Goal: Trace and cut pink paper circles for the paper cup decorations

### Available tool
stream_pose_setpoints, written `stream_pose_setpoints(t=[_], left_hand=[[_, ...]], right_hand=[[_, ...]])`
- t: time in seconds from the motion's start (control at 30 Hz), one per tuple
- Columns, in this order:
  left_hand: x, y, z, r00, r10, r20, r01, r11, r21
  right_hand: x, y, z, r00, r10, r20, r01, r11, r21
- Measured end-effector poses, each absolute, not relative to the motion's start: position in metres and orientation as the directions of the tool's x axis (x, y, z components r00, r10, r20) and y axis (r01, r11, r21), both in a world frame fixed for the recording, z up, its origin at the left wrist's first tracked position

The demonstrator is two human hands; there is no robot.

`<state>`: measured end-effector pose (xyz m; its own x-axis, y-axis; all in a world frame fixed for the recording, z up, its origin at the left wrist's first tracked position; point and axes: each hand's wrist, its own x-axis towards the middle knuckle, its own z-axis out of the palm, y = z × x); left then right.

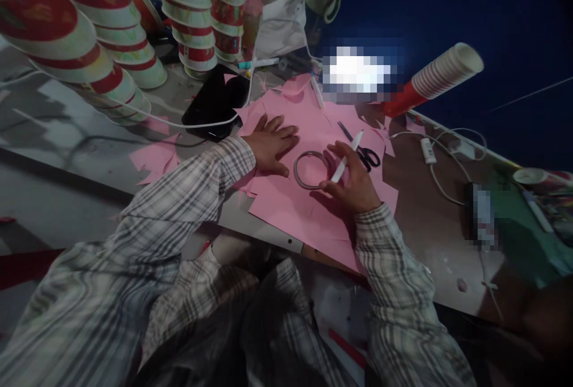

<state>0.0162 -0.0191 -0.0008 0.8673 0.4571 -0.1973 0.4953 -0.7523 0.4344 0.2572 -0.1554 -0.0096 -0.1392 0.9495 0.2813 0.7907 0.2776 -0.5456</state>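
Note:
Pink paper sheets (290, 211) overlap on the table in front of me. My left hand (271, 145) lies flat on them with its fingers spread. Just right of its thumb, a greyish ring (297, 180), perhaps a tape roll, rests on the paper. My right hand (353, 184) is closed around a white pen (348, 157), which slants up between thumb and fingers. Its fingertips are at the ring's right rim; whether they grip it I cannot tell. Black-handled scissors (370, 159) lie beyond the right hand, partly hidden by it. Another white pen (317, 91) sits near the paper's far edge.
Tall stacks of red-and-white paper cups (190, 22) stand at the back left. A black phone-like slab (217, 100) lies beside the paper under a white cable. At the back right, stacked white cups (447, 76) lean. A white cable with an adapter (428, 151) runs along the right.

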Motion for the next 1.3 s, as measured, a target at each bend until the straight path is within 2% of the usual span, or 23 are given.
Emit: stream_pose_setpoints(t=[0.1, 0.2, 0.67, 0.93, 1.3], left_hand=[[0.016, -0.019, -0.001, 0.867, 0.460, -0.194, 0.496, -0.753, 0.432], [0.016, -0.019, -0.001, 0.867, 0.451, -0.214, 0.498, -0.761, 0.415], [0.016, -0.019, 0.000, 0.862, 0.458, -0.216, 0.506, -0.751, 0.424], [0.017, -0.023, 0.005, 0.846, 0.467, -0.258, 0.533, -0.754, 0.383], [0.016, -0.020, 0.001, 0.862, 0.459, -0.217, 0.506, -0.738, 0.446]], right_hand=[[0.265, -0.156, -0.007, -0.082, 0.951, 0.298, 0.721, 0.263, -0.641], [0.264, -0.155, -0.007, -0.070, 0.953, 0.295, 0.704, 0.257, -0.663], [0.245, -0.154, -0.014, -0.181, 0.950, 0.254, 0.823, 0.288, -0.489], [0.242, -0.154, -0.013, -0.171, 0.956, 0.240, 0.837, 0.269, -0.476], [0.241, -0.154, -0.015, -0.190, 0.945, 0.266, 0.830, 0.299, -0.470]])
